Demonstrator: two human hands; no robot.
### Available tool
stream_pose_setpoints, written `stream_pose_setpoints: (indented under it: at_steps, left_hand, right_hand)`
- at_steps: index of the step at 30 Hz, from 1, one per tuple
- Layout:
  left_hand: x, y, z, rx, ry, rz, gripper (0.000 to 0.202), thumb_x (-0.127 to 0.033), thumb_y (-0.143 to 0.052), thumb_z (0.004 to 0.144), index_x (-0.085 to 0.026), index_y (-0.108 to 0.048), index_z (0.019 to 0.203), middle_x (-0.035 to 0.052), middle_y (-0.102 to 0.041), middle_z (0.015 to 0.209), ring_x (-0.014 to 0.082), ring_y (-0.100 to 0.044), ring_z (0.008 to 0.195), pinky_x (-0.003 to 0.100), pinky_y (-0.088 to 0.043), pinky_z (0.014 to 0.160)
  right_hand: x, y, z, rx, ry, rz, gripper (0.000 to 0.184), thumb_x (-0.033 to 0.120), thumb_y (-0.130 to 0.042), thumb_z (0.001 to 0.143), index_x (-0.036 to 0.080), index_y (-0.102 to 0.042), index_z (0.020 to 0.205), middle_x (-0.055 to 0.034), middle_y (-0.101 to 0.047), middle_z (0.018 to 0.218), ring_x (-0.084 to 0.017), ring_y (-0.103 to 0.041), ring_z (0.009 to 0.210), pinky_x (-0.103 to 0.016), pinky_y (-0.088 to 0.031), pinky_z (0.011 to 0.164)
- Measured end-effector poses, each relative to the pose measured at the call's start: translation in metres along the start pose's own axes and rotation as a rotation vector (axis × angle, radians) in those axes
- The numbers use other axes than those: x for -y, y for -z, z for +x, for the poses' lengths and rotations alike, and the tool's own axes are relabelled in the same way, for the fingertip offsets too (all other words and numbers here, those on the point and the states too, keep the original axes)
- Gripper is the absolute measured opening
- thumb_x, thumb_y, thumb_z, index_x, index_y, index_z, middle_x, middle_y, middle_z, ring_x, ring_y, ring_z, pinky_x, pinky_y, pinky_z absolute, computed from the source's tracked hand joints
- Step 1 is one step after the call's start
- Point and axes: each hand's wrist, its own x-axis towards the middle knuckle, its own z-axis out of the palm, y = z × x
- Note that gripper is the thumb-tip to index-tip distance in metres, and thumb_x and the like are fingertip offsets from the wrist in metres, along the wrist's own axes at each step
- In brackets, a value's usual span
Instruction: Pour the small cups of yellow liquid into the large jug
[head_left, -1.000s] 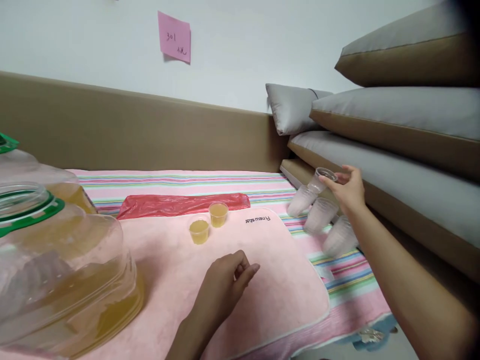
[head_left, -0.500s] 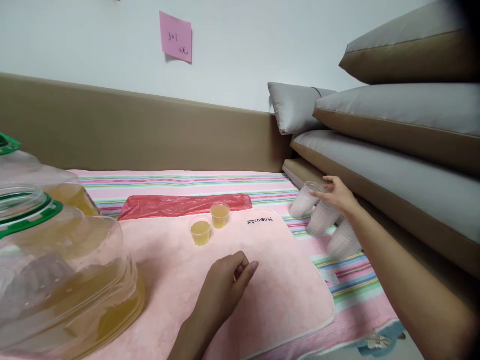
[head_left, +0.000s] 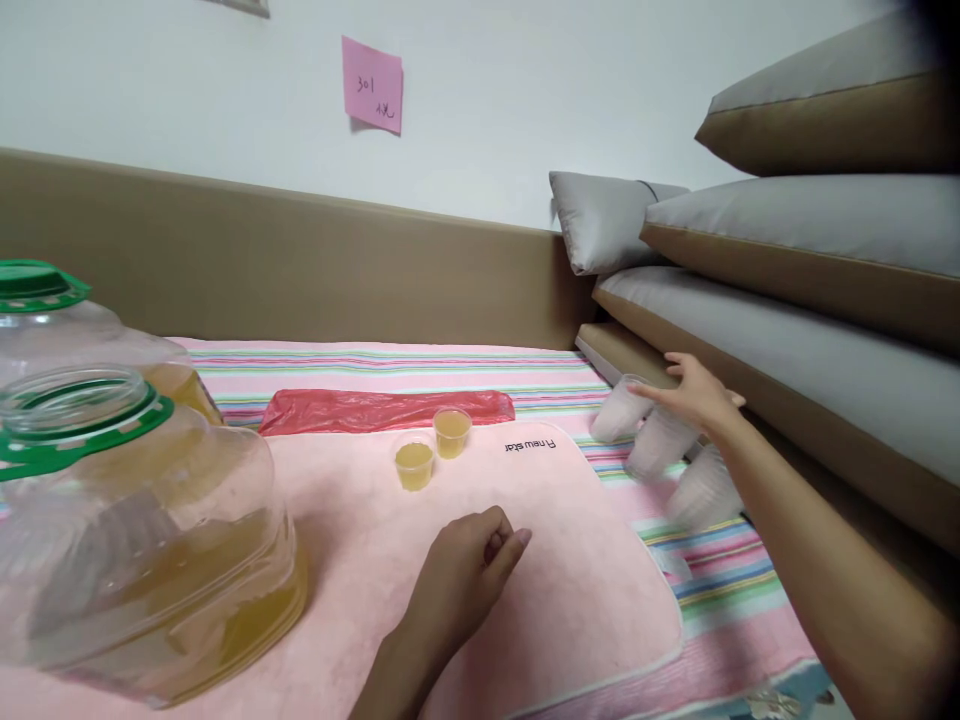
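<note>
My right hand [head_left: 697, 393] reaches out to the right and its fingers rest on the rim of the top stack of clear plastic cups [head_left: 619, 412], which lies on its side against the cushions. Two more cup stacks [head_left: 660, 442] lie below it. My left hand [head_left: 466, 572] rests loosely curled on the pink towel [head_left: 570, 560], holding nothing. Two small cups of yellow liquid [head_left: 415, 465] stand on the towel beyond it.
Two large clear jugs with green collars, part full of yellow liquid [head_left: 142, 550], sit at the left. A red plastic bag [head_left: 360, 408] lies on the striped cloth [head_left: 390, 365]. Grey and tan cushions [head_left: 787, 300] are stacked at the right. A pink note [head_left: 372, 84] hangs on the wall.
My right hand had a single clear cup lifted above the stacks; it has come down and now rests on the top stack. My left hand has stayed put.
</note>
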Motion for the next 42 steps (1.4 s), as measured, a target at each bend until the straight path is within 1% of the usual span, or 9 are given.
stream_pose_setpoints:
  at_steps: [2, 5, 7, 10, 14, 18, 26, 37, 42]
  left_hand:
    - [-0.002, -0.001, -0.001, 0.0, -0.004, 0.005, 0.041, -0.051, -0.052, 0.102, -0.022, -0.051, 0.073, -0.0003, -0.061, 0.07, 0.0183, -0.053, 0.068, 0.031, -0.033, 0.067]
    - [-0.006, -0.002, -0.006, 0.03, -0.017, 0.014, 0.046, -0.052, -0.051, 0.103, -0.021, -0.049, 0.068, 0.0, -0.061, 0.065, 0.0179, -0.053, 0.064, 0.032, -0.032, 0.066]
    - [-0.008, -0.001, -0.01, 0.068, -0.039, 0.022, 0.05, -0.052, -0.05, 0.104, -0.021, -0.048, 0.065, 0.0002, -0.061, 0.062, 0.0172, -0.053, 0.062, 0.032, -0.031, 0.065]
    - [-0.009, -0.001, -0.016, 0.103, -0.075, 0.024, 0.054, -0.051, -0.047, 0.106, -0.02, -0.047, 0.062, 0.0002, -0.061, 0.061, 0.0156, -0.051, 0.059, 0.033, -0.028, 0.063]
    - [-0.008, -0.001, -0.019, 0.088, -0.102, 0.012, 0.054, -0.048, -0.05, 0.105, -0.019, -0.04, 0.06, -0.003, -0.044, 0.055, 0.0127, -0.039, 0.054, 0.034, -0.02, 0.06]
    - [-0.005, -0.001, -0.019, 0.088, -0.139, 0.028, 0.055, -0.046, -0.057, 0.103, -0.018, -0.036, 0.06, -0.0039, -0.033, 0.055, 0.0127, -0.03, 0.054, 0.035, -0.017, 0.06]
    - [0.0, -0.006, -0.018, 0.098, -0.162, 0.04, 0.052, -0.043, -0.063, 0.102, -0.019, -0.04, 0.062, -0.0032, -0.04, 0.057, 0.0142, -0.034, 0.057, 0.035, -0.017, 0.061]
    - [0.002, -0.007, -0.018, 0.093, -0.161, 0.071, 0.049, -0.041, -0.063, 0.102, -0.019, -0.041, 0.064, -0.0023, -0.044, 0.058, 0.0146, -0.036, 0.059, 0.034, -0.016, 0.062]
    - [0.002, -0.006, -0.018, 0.086, -0.157, 0.078, 0.05, -0.044, -0.064, 0.101, -0.019, -0.042, 0.064, -0.0025, -0.045, 0.058, 0.0145, -0.035, 0.059, 0.033, -0.018, 0.061]
  right_hand:
    - [0.021, -0.002, -0.023, 0.027, 0.052, 0.072, 0.075, 0.065, -0.092, 0.065, 0.022, -0.068, 0.121, -0.0157, -0.068, 0.127, -0.044, -0.056, 0.13, -0.07, -0.032, 0.116]
    - [0.054, -0.028, -0.074, 0.23, 0.136, 0.309, 0.063, 0.074, -0.074, 0.085, 0.025, -0.068, 0.124, -0.0105, -0.071, 0.12, -0.033, -0.068, 0.112, -0.055, -0.053, 0.103]
    - [0.073, -0.058, -0.111, 0.476, 0.112, 0.453, 0.057, 0.068, -0.082, 0.082, 0.026, -0.071, 0.12, -0.011, -0.071, 0.124, -0.034, -0.067, 0.113, -0.057, -0.053, 0.104]
    - [0.09, -0.108, -0.148, 0.654, 0.086, 0.519, 0.066, 0.055, -0.098, 0.066, 0.026, -0.073, 0.121, -0.0117, -0.071, 0.13, -0.036, -0.069, 0.114, -0.059, -0.056, 0.103]
    - [0.097, -0.159, -0.162, 0.762, 0.007, 0.604, 0.084, 0.049, -0.103, 0.058, 0.024, -0.07, 0.13, -0.0143, -0.066, 0.14, -0.039, -0.065, 0.128, -0.061, -0.05, 0.114]
    - [0.103, -0.187, -0.165, 0.811, -0.034, 0.724, 0.086, 0.05, -0.104, 0.057, 0.022, -0.068, 0.13, -0.0148, -0.065, 0.143, -0.037, -0.062, 0.134, -0.056, -0.046, 0.12]
    - [0.103, -0.206, -0.184, 0.804, -0.122, 0.909, 0.076, 0.057, -0.101, 0.065, 0.025, -0.067, 0.124, -0.0103, -0.071, 0.132, -0.033, -0.066, 0.129, -0.053, -0.048, 0.12]
    - [0.108, -0.203, -0.188, 0.811, -0.151, 0.965, 0.076, 0.056, -0.102, 0.068, 0.024, -0.069, 0.128, -0.0105, -0.069, 0.139, -0.035, -0.062, 0.135, -0.054, -0.044, 0.124]
    - [0.104, -0.204, -0.185, 0.734, -0.167, 0.976, 0.076, 0.056, -0.101, 0.069, 0.023, -0.066, 0.128, -0.0127, -0.069, 0.138, -0.036, -0.062, 0.135, -0.055, -0.045, 0.123]
